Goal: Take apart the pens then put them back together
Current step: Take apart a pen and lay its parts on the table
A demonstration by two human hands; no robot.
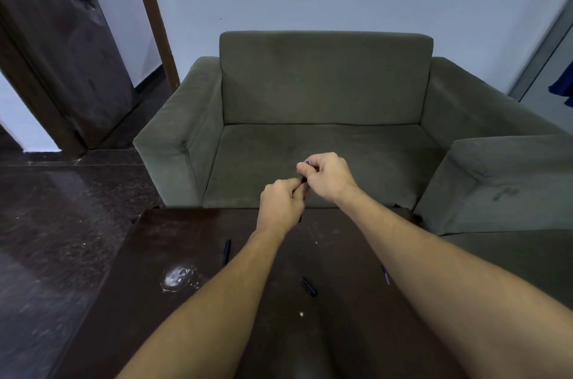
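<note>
Both hands are held up together above the far edge of the dark table (192, 254). My left hand (280, 206) and my right hand (328, 175) each pinch one end of a dark pen (304, 180), mostly hidden by my fingers; a small blue tip shows at the top of my right fist. On the table lie a dark pen (227, 251) to the left of my left forearm, a short black cap (308, 286) between my forearms, and a thin purple refill (386, 275) partly hidden by my right forearm.
A grey-green sofa (325, 99) stands right behind the table, with another seat section (502, 180) at the right. A white smudge (178, 278) marks the table's left side. A dark door (62, 37) stands open at the left above a polished dark floor.
</note>
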